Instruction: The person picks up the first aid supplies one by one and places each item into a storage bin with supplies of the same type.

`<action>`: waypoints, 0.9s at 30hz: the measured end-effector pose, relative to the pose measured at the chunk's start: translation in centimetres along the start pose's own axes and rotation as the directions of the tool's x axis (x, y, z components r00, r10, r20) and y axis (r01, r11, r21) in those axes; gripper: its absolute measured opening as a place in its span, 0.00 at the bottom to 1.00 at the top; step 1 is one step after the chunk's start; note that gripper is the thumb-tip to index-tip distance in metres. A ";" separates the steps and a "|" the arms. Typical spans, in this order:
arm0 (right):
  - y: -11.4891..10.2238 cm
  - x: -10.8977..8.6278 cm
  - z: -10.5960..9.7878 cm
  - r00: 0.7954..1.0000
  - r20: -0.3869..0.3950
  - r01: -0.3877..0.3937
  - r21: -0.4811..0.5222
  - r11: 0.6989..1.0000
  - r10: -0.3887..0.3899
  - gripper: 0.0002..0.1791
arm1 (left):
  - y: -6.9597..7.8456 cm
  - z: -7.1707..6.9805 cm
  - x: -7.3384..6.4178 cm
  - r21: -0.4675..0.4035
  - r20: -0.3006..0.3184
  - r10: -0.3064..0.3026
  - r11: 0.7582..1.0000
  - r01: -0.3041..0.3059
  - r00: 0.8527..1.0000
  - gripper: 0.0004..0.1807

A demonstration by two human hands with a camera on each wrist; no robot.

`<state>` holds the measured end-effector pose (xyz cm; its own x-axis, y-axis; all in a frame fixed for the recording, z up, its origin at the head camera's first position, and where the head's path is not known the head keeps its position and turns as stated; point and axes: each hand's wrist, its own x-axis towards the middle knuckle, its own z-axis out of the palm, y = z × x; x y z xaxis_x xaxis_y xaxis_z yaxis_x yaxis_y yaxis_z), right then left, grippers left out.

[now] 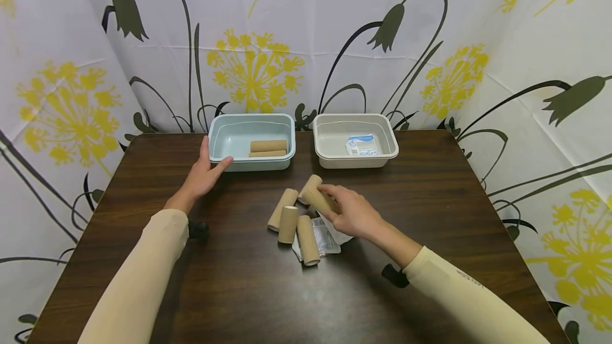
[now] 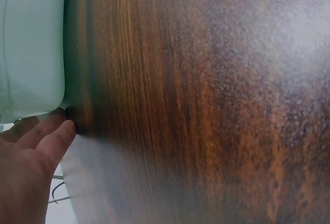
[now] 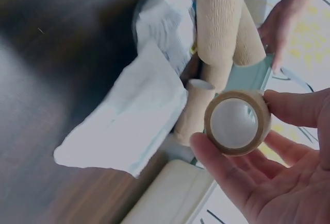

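– Starting at the left, what is your left hand [image 1: 196,178] up to?

– My fingers there are spread apart and grip nothing. They lie close against the left end of the pale blue bin [image 1: 263,164], with my thumb by its near rim.

– Anything inside that bin?

– Yes, two tan rolls [image 1: 268,146] side by side, toward its right end.

– And moving right along the counter [image 1: 229,280]?

– A loose heap, nearer to me than the bins. I see the leftmost roll [image 1: 281,211] lying aslant, a second roll [image 1: 288,225] just beside it, then a third roll [image 1: 308,240] over part of a clear packet [image 1: 327,240]. A far roll [image 1: 313,180] lies behind them, and a white packet [image 3: 129,116] spreads beneath my other hand.

– So what does your right hand [image 1: 356,212] have?

– It's clamped on the held roll [image 1: 319,200], thumb on one side and fingers on the other, above the heap. From my right wrist, its end shows a pale round middle.

– What stands past it?

– The off-white bin [image 1: 354,163], to the right of the blue one, holding a blue-and-white packet [image 1: 362,145] marked "Surgical"; farther right, my cream sleeve [image 1: 470,285]
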<state>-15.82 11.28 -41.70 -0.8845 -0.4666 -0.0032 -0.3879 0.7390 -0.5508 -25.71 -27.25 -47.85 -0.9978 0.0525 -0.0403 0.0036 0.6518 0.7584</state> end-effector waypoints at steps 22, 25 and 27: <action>-1.8 11.7 2.1 0.930 -0.021 0.324 -0.426 0.845 -0.367 0.34 | -0.2 0.0 0.0 0.016 0.007 -0.006 1.000 0.006 1.000 0.55; -2.5 12.8 2.7 0.907 -0.039 0.355 -0.461 0.813 -0.418 0.34 | -0.2 -0.1 -0.1 0.011 0.003 0.000 1.000 0.000 1.000 0.55; -2.8 13.5 3.1 0.899 -0.039 0.365 -0.486 0.794 -0.437 0.35 | -0.2 0.0 -0.1 0.007 -0.001 0.001 1.000 -0.001 1.000 0.55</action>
<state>-25.83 1.42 -42.76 -0.6356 -0.7233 0.2700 -0.7569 0.6527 -0.0334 -25.67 -27.44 -47.99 -0.9979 0.0524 -0.0391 0.0049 0.6570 0.7539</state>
